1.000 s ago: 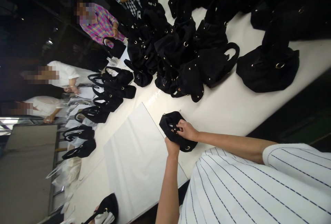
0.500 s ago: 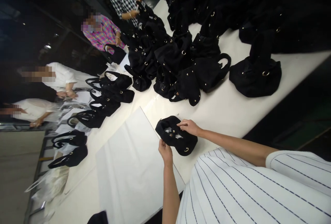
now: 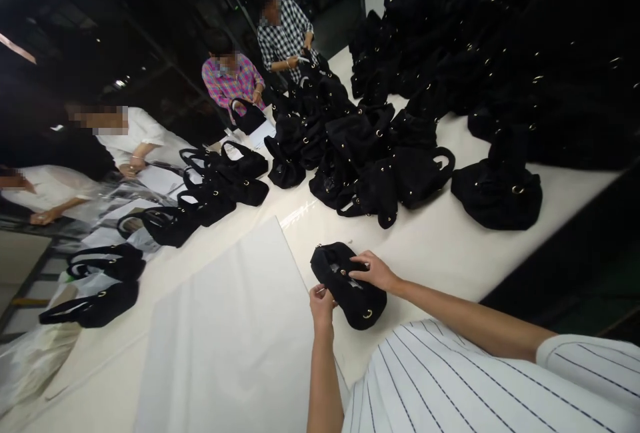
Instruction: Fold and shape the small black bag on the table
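Note:
A small black handbag (image 3: pixel 357 303) lies on the pale table in front of me, its mouth facing up. A round gold snap shows in the opening, and a gold ring sits on the end nearer me. My left hand (image 3: pixel 323 305) pinches the bag's left edge between thumb and fingers. My right hand (image 3: pixel 376 270) reaches over the opposite rim, with bent fingers and thumb on the fabric at the opening. Something whitish shows inside; I cannot make out what it is.
A large white sheet (image 3: pixel 230 333) lies left of the bag. Beyond stand heaped black handbags (image 3: pixel 360 133), with a separate handbag (image 3: pixel 500 196) at the right. More handbags (image 3: pixel 200 200) line the far left edge, near clear plastic bags (image 3: pixel 35 360). Several co-workers stand across the table.
The view has tilted, so the scene sits lower in it. My right fingers have bent further over the bag's rim. My left hand stays at the bag's left edge.

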`<state>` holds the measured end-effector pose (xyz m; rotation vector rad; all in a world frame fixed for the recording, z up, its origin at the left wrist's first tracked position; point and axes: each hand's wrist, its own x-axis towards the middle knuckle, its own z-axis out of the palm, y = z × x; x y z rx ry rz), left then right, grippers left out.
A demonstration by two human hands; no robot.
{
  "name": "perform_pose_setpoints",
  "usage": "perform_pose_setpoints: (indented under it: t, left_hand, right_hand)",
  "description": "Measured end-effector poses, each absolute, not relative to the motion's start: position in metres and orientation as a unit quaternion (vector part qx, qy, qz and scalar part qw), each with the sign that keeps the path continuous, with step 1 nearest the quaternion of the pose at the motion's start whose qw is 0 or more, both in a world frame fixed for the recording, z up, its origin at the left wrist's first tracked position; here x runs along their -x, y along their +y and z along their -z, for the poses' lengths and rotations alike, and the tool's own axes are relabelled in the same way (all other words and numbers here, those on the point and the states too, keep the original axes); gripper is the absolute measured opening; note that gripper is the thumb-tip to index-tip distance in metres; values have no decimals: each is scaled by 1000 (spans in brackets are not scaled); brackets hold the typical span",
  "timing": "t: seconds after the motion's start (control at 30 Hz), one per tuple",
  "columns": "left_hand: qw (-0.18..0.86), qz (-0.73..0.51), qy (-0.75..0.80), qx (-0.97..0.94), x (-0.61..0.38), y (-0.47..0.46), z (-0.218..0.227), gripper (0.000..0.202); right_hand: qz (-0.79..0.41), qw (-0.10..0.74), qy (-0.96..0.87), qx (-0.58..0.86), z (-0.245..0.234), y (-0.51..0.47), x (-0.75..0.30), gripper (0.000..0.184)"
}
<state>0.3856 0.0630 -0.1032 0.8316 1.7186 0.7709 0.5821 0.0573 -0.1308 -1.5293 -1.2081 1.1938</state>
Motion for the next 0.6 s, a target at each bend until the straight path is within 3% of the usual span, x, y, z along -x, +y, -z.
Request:
perform_pose_setpoints:
  t: [0.1, 0.27, 0.4, 0.6]
  left_hand:
    - [414, -251, 739, -469, -397, 68, 86, 33]
    - [308, -242, 714, -581, -419, 67, 70, 15]
    - [316, -257, 671, -620, -422, 62, 85, 17]
    - [303, -217, 693, -618, -418, 71, 105, 14]
  right_hand:
    - [-426, 378, -535, 624, 118, 60, -572, 46]
    - [-359, 405, -538, 647, 107, 65, -548, 13]
    - [-342, 441, -554, 617, 113, 67, -541, 10]
    - [-360, 350, -574, 647, 133, 68, -554, 24]
